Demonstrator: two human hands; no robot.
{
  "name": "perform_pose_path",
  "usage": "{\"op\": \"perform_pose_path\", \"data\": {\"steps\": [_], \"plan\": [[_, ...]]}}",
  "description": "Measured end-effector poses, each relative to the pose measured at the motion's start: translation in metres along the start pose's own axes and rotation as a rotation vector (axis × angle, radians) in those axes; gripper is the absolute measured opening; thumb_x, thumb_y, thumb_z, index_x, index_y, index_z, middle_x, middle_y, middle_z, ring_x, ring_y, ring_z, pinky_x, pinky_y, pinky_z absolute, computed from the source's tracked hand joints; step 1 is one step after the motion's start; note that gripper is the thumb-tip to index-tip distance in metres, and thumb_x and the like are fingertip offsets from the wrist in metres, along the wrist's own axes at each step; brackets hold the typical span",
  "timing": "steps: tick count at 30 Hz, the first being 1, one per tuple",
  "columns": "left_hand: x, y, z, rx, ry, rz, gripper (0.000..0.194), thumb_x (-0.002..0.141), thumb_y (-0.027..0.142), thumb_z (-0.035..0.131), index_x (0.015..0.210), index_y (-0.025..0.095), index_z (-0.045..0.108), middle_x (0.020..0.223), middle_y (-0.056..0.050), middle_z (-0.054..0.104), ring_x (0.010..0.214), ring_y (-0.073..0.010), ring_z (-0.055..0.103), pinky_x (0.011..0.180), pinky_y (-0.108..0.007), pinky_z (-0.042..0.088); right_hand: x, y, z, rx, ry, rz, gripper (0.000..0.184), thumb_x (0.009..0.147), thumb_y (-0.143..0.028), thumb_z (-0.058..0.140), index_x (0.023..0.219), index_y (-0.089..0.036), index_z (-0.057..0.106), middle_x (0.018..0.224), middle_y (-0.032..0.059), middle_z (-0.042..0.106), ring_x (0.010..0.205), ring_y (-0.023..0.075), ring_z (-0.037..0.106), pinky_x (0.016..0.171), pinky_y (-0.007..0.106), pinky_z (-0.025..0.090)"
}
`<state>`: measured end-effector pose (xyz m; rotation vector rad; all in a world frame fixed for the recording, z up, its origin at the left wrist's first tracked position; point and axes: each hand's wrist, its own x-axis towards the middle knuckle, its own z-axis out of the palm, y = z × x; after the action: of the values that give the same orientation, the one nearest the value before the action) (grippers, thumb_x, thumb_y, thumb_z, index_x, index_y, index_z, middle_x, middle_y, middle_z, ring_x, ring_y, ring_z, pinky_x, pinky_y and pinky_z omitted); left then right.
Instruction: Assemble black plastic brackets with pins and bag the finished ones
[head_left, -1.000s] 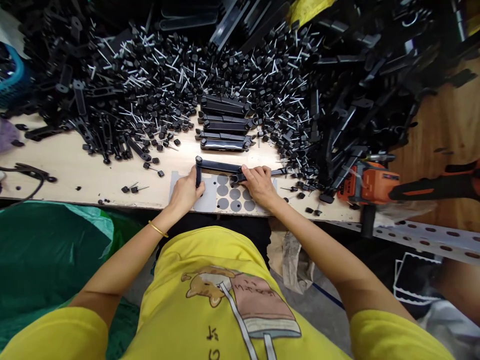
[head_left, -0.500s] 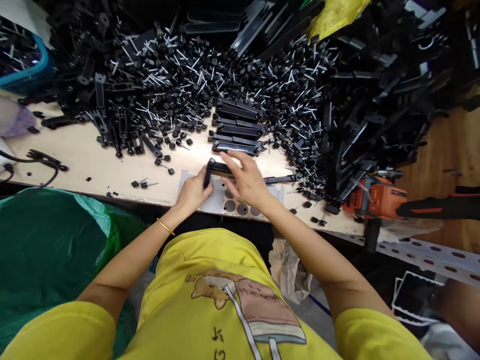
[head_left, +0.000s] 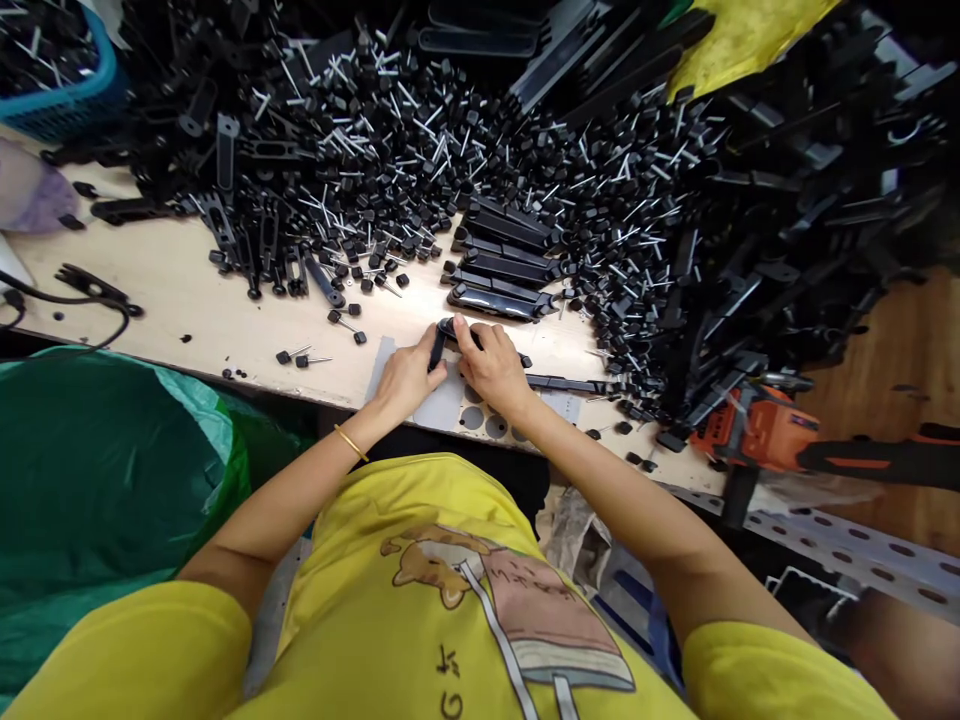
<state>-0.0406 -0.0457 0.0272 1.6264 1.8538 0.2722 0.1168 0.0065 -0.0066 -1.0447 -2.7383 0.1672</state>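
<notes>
My left hand (head_left: 407, 383) grips the short upright arm of a black hinged plastic part (head_left: 436, 350) at the near edge of the table. My right hand (head_left: 495, 372) is closed over the part's longer arm, its thumb pressed on the joint. Much of that arm is hidden under the fingers. Beneath both hands lies a grey plate (head_left: 439, 405) with round dark spots. A slim black bar (head_left: 570, 384) lies just right of my right hand. Beyond the hands, several black folded bars (head_left: 499, 300) sit side by side in a row.
A wide heap of black knobs with metal pins (head_left: 420, 130) covers the back. Black forked pieces (head_left: 225, 150) lie at left near a blue basket (head_left: 64, 110). An orange power tool (head_left: 765, 428) rests at right. A green bag (head_left: 112, 500) hangs open at lower left.
My right hand has come down from loosely spread fingers to close on the hinged part, thumb on its joint. My left hand keeps its grip. The view has shifted slightly.
</notes>
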Motion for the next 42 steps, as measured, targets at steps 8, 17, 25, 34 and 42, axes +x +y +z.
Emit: {"op": "perform_pose_path", "data": {"steps": [8, 17, 25, 34, 42], "plan": [[0.0, 0.005, 0.004, 0.052, 0.015, -0.077, 0.066, 0.084, 0.025, 0.053, 0.143, 0.008, 0.029, 0.09, -0.015, 0.071, 0.083, -0.0272, 0.069, 0.073, -0.033, 0.05, 0.004, -0.006, -0.006, -0.094, -0.1, 0.024, 0.053, 0.087, -0.019, 0.042, 0.14, -0.017, 0.038, 0.1, 0.0161, 0.052, 0.086, 0.0276, 0.042, 0.071, 0.041, 0.041], [-0.008, -0.014, -0.007, -0.038, 0.024, 0.026, 0.068, 0.085, 0.032, 0.055, 0.144, 0.01, 0.029, 0.076, -0.004, 0.068, 0.071, -0.0206, 0.066, 0.071, -0.03, 0.05, -0.009, 0.001, -0.025, 0.215, 0.145, 0.007, 0.058, 0.084, -0.014, 0.039, 0.14, -0.019, 0.028, 0.117, 0.014, 0.05, 0.107, 0.0262, 0.048, 0.086, 0.042, 0.044], [0.016, -0.024, -0.049, 0.341, -0.052, 0.771, 0.083, 0.069, 0.005, 0.059, 0.145, 0.018, 0.027, 0.151, -0.016, 0.028, 0.14, -0.0306, 0.024, 0.114, -0.055, 0.015, -0.084, 0.059, -0.047, 0.072, 0.02, 0.163, 0.029, 0.086, -0.037, 0.055, 0.107, -0.017, 0.058, 0.097, 0.0101, 0.061, 0.093, 0.0251, 0.053, 0.084, 0.042, 0.036], [-0.003, 0.021, -0.049, 0.552, -0.192, 0.829, 0.076, 0.082, 0.018, 0.054, 0.146, 0.012, 0.013, 0.121, -0.016, 0.057, 0.112, -0.0256, 0.055, 0.093, -0.035, 0.044, -0.071, 0.011, -0.086, 0.051, 0.082, -0.013, 0.029, 0.092, -0.041, 0.047, 0.092, -0.015, 0.061, 0.084, 0.0076, 0.064, 0.076, 0.019, 0.052, 0.065, 0.03, 0.035], [-0.038, 0.031, -0.066, 0.659, -0.262, 0.913, 0.047, 0.08, 0.004, 0.044, 0.126, 0.015, 0.042, 0.099, -0.009, 0.062, 0.085, -0.0196, 0.062, 0.068, -0.028, 0.047, -0.088, -0.03, -0.106, 0.128, -0.315, -0.069, 0.032, 0.093, -0.043, 0.044, 0.086, -0.014, 0.055, 0.068, 0.0049, 0.062, 0.055, 0.0146, 0.054, 0.05, 0.026, 0.028]]}}
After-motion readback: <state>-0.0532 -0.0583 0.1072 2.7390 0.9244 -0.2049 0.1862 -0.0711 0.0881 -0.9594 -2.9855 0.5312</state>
